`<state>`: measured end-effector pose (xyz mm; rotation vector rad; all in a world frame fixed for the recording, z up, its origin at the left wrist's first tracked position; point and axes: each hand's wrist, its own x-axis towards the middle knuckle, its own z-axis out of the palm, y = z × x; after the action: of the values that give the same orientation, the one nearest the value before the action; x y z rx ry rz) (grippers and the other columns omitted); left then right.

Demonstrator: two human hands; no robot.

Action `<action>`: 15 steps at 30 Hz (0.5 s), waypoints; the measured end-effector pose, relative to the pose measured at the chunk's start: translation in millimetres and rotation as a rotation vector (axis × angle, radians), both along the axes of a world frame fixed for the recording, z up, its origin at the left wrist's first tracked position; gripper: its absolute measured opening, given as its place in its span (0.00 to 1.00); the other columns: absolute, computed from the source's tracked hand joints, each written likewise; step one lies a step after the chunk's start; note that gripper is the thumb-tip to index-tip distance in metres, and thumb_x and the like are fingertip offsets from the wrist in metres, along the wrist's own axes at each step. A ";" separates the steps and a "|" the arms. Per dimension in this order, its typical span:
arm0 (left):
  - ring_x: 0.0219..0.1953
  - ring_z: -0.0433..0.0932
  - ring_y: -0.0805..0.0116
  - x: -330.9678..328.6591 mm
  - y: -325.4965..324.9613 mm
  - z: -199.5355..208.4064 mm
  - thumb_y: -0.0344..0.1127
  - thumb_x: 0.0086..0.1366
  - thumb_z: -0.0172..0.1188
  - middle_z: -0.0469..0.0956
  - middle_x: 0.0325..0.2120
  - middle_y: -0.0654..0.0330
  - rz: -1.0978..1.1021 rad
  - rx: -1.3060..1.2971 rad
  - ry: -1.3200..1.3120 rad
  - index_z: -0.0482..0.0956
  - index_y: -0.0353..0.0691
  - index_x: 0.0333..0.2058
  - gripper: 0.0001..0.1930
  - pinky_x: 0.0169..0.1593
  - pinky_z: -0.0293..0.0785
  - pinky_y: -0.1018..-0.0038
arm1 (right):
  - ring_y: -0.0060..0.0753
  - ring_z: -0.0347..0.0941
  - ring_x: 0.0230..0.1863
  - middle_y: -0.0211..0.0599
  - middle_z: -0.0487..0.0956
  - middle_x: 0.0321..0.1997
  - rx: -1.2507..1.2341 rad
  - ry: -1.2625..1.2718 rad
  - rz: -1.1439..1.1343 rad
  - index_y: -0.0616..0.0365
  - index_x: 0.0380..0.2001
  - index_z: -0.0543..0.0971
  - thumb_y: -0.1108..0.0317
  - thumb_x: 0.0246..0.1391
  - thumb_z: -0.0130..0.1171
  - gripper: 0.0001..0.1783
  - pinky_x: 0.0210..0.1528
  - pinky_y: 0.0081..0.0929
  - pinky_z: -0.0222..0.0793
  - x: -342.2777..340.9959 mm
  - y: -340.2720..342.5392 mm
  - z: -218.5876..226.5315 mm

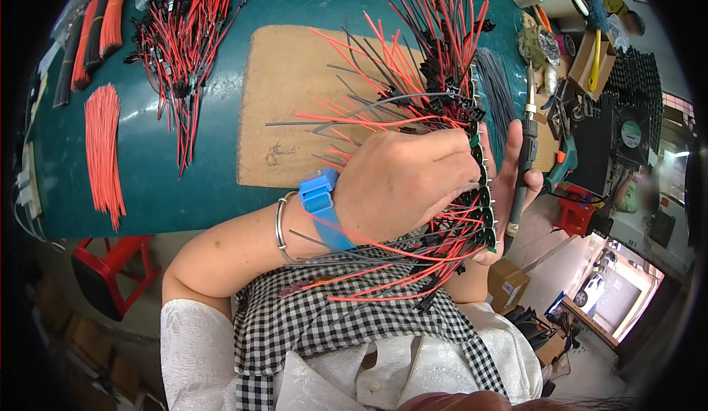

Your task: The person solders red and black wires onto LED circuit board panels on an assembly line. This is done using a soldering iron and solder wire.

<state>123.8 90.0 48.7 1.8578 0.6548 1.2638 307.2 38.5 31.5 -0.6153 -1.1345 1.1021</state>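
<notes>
My left hand [413, 179], with a blue wrist strap [318, 193] and a silver bracelet [281, 223], is closed at a long, narrow green circuit board strip [484, 190]. Its fingertips press at the strip's left side and are partly hidden. Many red and black wires with black connectors [442, 79] fan out from the strip, above and below this hand. On the strip's other side, my right hand [509, 182] holds a soldering iron [528, 142] by its black handle, metal tip pointing away from me. The right palm lies close behind the strip.
A tan board [273, 116] lies on the green table [199, 204]. Connector wires [181, 57] are heaped at the far left, near a red wire bundle [105, 149]. Grey wires [495, 94] lie beside the strip. Pliers [558, 116] and a yellow-handled tool [594, 64] sit at right.
</notes>
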 end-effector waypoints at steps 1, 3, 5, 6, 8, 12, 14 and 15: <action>0.27 0.79 0.61 0.4 0.1 -0.4 0.24 0.54 0.68 0.77 0.29 0.59 0.001 0.005 0.000 0.81 0.38 0.35 0.09 0.28 0.75 0.69 | 0.73 0.52 0.74 0.56 0.44 0.79 -0.008 -0.002 -0.008 0.39 0.65 0.60 0.59 0.24 0.87 0.62 0.71 0.64 0.55 -0.4 -0.4 1.5; 0.28 0.80 0.62 1.0 0.6 -1.2 0.24 0.53 0.69 0.77 0.29 0.59 0.000 0.010 -0.002 0.81 0.38 0.35 0.10 0.28 0.75 0.69 | 0.73 0.52 0.74 0.56 0.44 0.79 -0.027 0.002 -0.033 0.39 0.64 0.60 0.59 0.24 0.87 0.62 0.71 0.64 0.55 -3.1 -1.5 4.2; 0.28 0.80 0.62 0.0 1.1 -1.4 0.23 0.53 0.69 0.77 0.30 0.59 -0.012 0.030 0.030 0.81 0.39 0.35 0.10 0.28 0.75 0.70 | 0.72 0.52 0.74 0.56 0.44 0.79 -0.045 0.011 -0.055 0.39 0.64 0.60 0.59 0.24 0.87 0.62 0.72 0.64 0.55 -4.4 -2.4 4.3; 0.28 0.80 0.62 0.2 0.8 -1.5 0.23 0.53 0.69 0.77 0.30 0.59 -0.011 0.030 0.030 0.81 0.39 0.35 0.10 0.28 0.75 0.70 | 0.72 0.52 0.74 0.56 0.45 0.79 -0.041 0.008 -0.048 0.39 0.64 0.60 0.59 0.24 0.87 0.61 0.71 0.64 0.55 -4.2 -2.7 3.8; 0.28 0.80 0.62 -0.4 0.4 -1.7 0.23 0.52 0.69 0.78 0.30 0.59 -0.005 0.030 0.010 0.81 0.39 0.35 0.11 0.28 0.75 0.69 | 0.71 0.52 0.74 0.56 0.45 0.79 -0.038 0.004 -0.040 0.40 0.64 0.60 0.59 0.24 0.87 0.61 0.71 0.63 0.56 -3.2 -1.6 3.0; 0.28 0.80 0.62 -1.1 -0.7 -2.9 0.22 0.50 0.69 0.78 0.31 0.59 -0.004 0.034 0.007 0.81 0.39 0.35 0.12 0.28 0.76 0.69 | 0.70 0.54 0.74 0.56 0.45 0.78 0.004 -0.024 0.009 0.40 0.63 0.60 0.60 0.23 0.87 0.62 0.72 0.63 0.54 -2.7 -0.3 1.6; 0.28 0.81 0.63 0.1 -2.2 -4.5 0.21 0.49 0.69 0.79 0.30 0.59 0.023 0.047 0.013 0.82 0.39 0.35 0.13 0.27 0.76 0.70 | 0.70 0.54 0.73 0.56 0.46 0.78 0.001 -0.019 -0.004 0.40 0.63 0.59 0.60 0.22 0.88 0.63 0.72 0.63 0.53 -2.7 -2.5 -0.1; 0.28 0.81 0.63 -0.1 -1.4 -6.3 0.21 0.49 0.69 0.79 0.30 0.59 0.019 0.048 0.015 0.82 0.39 0.35 0.13 0.27 0.76 0.70 | 0.69 0.55 0.73 0.55 0.50 0.76 -0.007 -0.043 -0.005 0.41 0.63 0.60 0.60 0.21 0.88 0.62 0.73 0.64 0.50 -1.7 -4.0 -0.7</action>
<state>123.7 88.6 42.5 1.9065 0.6565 1.2892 305.5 34.4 30.8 -0.6498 -1.1661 1.0931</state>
